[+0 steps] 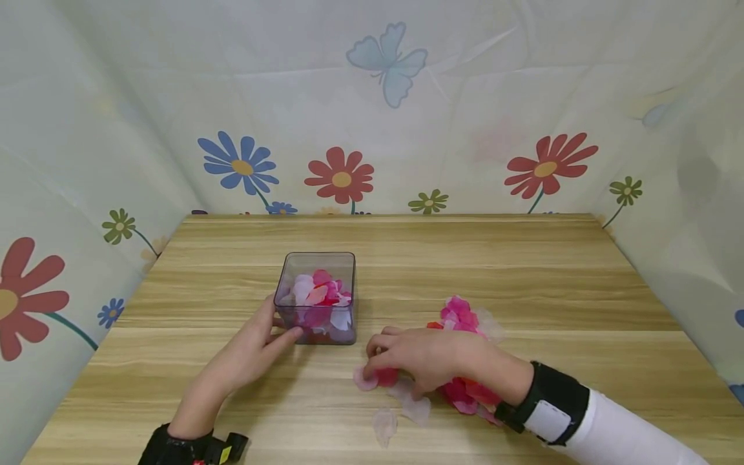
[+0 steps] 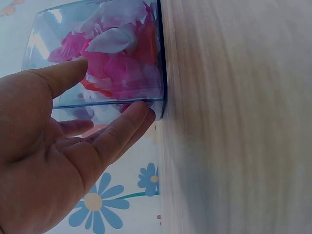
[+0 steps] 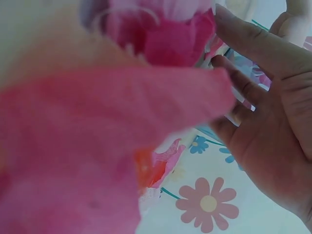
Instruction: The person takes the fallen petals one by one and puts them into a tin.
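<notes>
A clear square plastic box (image 1: 314,258) stands on the table, with pink, white and red flower petals (image 2: 119,68) inside. My left hand (image 1: 251,352) is at its near left corner; in the left wrist view the thumb rests against one wall and the nearly straight fingers touch the adjoining one. To the right of the box, my right hand (image 1: 433,357) is low over a loose pile of petals (image 1: 459,314), its bent fingers round a few pink and pale petals (image 1: 386,376). The hand hides part of the pile. In the right wrist view, magenta petals (image 3: 180,41) show by the thumb and fingertips.
Pale petals (image 1: 385,426) lie scattered on the wood-grain table (image 1: 261,413) nearer to me. A white curtain (image 1: 465,39) printed with flowers and a butterfly surrounds the table at the back and sides. Black bands (image 1: 560,394) with cameras are on both wrists.
</notes>
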Demonstrator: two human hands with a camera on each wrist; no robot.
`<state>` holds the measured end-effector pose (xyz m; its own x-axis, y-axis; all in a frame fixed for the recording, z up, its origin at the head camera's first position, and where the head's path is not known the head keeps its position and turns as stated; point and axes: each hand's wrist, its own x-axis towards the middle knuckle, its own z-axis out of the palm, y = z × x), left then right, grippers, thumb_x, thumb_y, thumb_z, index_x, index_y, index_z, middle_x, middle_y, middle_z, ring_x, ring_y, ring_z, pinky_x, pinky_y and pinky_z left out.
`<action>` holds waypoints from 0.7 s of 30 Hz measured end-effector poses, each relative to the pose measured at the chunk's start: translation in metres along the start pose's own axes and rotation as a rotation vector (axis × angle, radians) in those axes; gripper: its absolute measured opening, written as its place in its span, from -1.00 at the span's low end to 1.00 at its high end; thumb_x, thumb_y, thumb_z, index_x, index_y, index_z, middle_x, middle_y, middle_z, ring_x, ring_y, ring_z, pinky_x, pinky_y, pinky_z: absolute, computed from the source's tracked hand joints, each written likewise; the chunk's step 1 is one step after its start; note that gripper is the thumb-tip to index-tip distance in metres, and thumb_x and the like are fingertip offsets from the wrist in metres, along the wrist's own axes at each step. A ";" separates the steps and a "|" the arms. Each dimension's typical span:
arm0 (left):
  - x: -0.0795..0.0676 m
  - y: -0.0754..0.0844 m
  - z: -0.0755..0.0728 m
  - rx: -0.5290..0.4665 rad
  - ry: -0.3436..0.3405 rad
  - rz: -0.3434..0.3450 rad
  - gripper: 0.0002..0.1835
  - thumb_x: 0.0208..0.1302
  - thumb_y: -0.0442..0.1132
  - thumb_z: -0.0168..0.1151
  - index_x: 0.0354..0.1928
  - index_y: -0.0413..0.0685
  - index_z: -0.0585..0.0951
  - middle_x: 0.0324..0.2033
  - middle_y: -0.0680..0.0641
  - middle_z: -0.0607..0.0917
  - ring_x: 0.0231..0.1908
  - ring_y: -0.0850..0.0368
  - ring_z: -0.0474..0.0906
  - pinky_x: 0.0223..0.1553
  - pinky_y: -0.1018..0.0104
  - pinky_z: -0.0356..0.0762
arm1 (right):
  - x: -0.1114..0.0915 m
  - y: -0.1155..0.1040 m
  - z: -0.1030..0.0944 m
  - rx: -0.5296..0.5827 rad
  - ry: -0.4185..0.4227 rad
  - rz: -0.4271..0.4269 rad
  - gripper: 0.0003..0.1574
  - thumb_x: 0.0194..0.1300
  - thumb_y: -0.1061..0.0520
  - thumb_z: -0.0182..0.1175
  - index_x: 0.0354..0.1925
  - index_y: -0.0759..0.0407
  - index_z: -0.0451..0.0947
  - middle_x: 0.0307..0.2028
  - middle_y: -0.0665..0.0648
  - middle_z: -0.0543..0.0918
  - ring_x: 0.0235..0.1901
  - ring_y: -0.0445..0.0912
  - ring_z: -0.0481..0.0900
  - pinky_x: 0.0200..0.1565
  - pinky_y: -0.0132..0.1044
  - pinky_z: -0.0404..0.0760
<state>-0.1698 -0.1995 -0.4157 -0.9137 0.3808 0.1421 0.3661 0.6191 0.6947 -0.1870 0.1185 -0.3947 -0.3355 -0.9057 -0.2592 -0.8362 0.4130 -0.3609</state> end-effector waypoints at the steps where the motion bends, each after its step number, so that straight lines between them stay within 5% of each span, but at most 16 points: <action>1: 0.000 0.000 0.000 0.002 0.000 0.001 -0.28 0.42 -0.14 0.20 0.47 0.04 0.06 0.08 -0.06 0.47 -0.01 0.06 0.55 -0.06 0.36 0.55 | 0.000 0.000 0.000 -0.003 0.004 -0.002 -0.14 0.02 0.15 0.55 0.24 -0.30 0.46 0.16 -0.17 0.35 0.14 -0.24 0.28 -0.05 -0.57 0.45; 11: 0.000 0.000 0.000 -0.007 -0.003 0.000 -0.29 0.42 -0.15 0.20 0.47 0.04 0.07 0.09 -0.05 0.47 -0.01 0.07 0.54 -0.05 0.35 0.55 | 0.004 -0.001 0.001 -0.063 0.034 0.011 -0.39 0.11 0.13 0.50 0.13 -0.15 0.57 0.02 -0.14 0.45 0.03 -0.28 0.38 0.03 -0.57 0.42; 21: 0.000 0.000 0.000 -0.017 -0.008 -0.004 -0.25 0.42 -0.17 0.21 0.49 0.09 0.03 0.10 -0.03 0.45 -0.01 0.08 0.54 -0.05 0.35 0.54 | 0.009 0.002 0.005 -0.082 0.135 -0.095 -0.69 0.16 0.25 0.44 -0.13 -0.01 0.66 -0.25 -0.15 0.52 -0.21 -0.32 0.48 -0.10 -0.70 0.37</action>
<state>-0.1701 -0.1996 -0.4155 -0.9136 0.3840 0.1338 0.3595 0.6086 0.7074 -0.1893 0.1115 -0.4022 -0.3038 -0.9472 -0.1026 -0.8978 0.3206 -0.3019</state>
